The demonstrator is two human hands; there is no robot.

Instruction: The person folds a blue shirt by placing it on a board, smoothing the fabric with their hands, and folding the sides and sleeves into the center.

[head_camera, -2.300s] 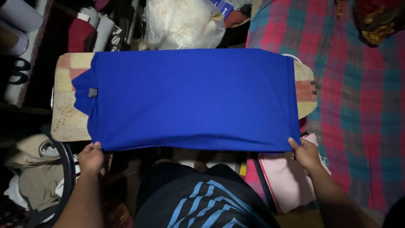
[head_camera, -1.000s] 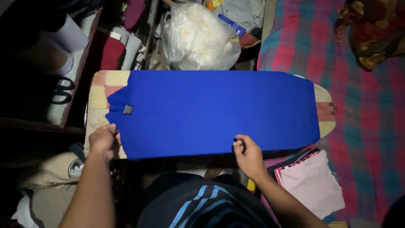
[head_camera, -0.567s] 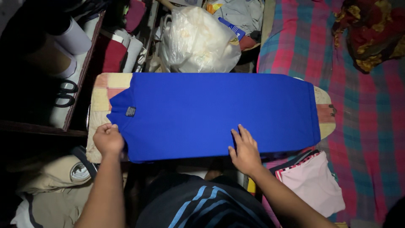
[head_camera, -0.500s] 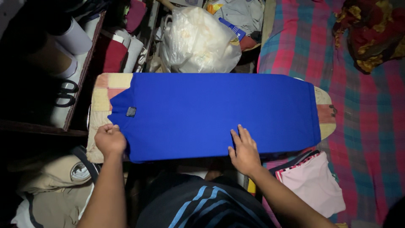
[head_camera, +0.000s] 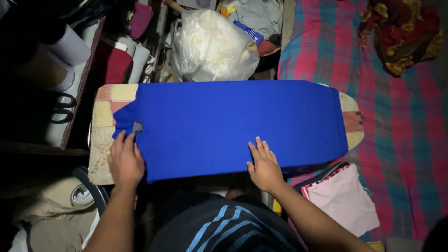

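A folded bright blue shirt (head_camera: 233, 123) lies flat along a patchwork-covered ironing board (head_camera: 103, 140), its collar with a small dark label (head_camera: 137, 127) at the left end. My left hand (head_camera: 125, 158) rests flat, fingers spread, on the shirt's near left corner just below the label. Over the near edge around the middle of the shirt, my right hand (head_camera: 262, 164) lies palm down with fingers apart. Neither hand grips the cloth.
A bulging white plastic bag (head_camera: 212, 42) sits beyond the board. A bed with a red and green checked cover (head_camera: 396, 121) fills the right side. Pink cloth (head_camera: 343, 198) lies at the near right, beige clothes (head_camera: 46, 205) at the near left, a dark shelf with scissors (head_camera: 60, 107) at left.
My left hand has opened from a fist and now lies flat on the shirt's left corner. My right hand stays flat on the near edge. Earlier, both hands held the shirt's near corners.
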